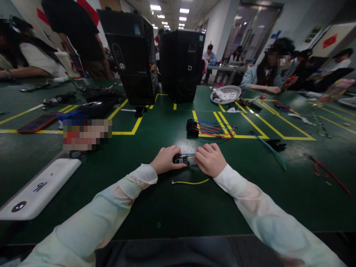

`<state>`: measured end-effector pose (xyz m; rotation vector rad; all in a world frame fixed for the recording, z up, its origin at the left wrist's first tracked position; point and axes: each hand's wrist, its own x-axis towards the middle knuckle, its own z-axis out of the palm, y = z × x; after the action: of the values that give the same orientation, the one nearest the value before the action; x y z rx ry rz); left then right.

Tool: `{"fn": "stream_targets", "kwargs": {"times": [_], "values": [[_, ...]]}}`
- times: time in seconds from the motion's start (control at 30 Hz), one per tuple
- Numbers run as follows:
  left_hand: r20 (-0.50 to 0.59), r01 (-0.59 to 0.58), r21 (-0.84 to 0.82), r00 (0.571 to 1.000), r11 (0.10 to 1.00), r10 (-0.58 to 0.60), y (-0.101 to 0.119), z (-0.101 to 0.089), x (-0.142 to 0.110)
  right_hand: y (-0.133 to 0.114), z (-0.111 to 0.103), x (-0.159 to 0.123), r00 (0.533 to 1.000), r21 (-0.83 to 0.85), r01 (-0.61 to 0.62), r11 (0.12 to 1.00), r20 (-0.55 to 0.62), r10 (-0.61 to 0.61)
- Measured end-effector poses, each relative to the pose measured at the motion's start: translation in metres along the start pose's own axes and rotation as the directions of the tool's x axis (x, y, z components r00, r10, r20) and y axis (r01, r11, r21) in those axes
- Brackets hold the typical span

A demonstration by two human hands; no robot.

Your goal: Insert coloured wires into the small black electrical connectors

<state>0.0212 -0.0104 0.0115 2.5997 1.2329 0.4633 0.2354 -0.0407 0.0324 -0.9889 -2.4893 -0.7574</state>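
Above the near middle of the green table, the left hand grasps a black connector between thumb and curled fingers, the gap taken up by the part. The right hand is closed, its fingertips gathered at the blue and yellow wires extending from the connector's right side; the exact fingertip contact is too small to tell. The hands face each other, a short gap apart.

Nearer the body, below this assembly, a loose yellow wire lies crosswise, its metal terminal at the left end. Beyond the hands rests a group of black connectors, with blue and red leads running rightward over yellow tape lines. Farther right are a multicoloured wire set, a black part beside it, and a red wire. At left lies a white device. Two black computer cases stand at the rear.
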Motion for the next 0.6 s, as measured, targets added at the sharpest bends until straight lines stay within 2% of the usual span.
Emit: {"fn": "stream_targets", "kwargs": {"times": [0.2, 0.4, 0.6], "values": [[0.011, -0.003, -0.017, 1.0, 1.0, 0.004, 0.0, -0.002, 0.0, 0.001, -0.002, -0.002, 1.0, -0.025, -0.002, 1.0, -0.025, 0.002], [0.018, -0.005, -0.02, 1.0, 1.0, 0.005, 0.001, -0.003, -0.001, 0.002, 0.005, -0.003, 0.996, 0.092, 0.084, 0.992, -0.012, -0.084], [0.018, 0.004, -0.027, 1.0, 1.0, -0.003, 0.001, -0.002, -0.001, 0.002, 0.008, -0.002, 1.0, 0.188, 0.024, 0.982, -0.015, -0.021]]}}
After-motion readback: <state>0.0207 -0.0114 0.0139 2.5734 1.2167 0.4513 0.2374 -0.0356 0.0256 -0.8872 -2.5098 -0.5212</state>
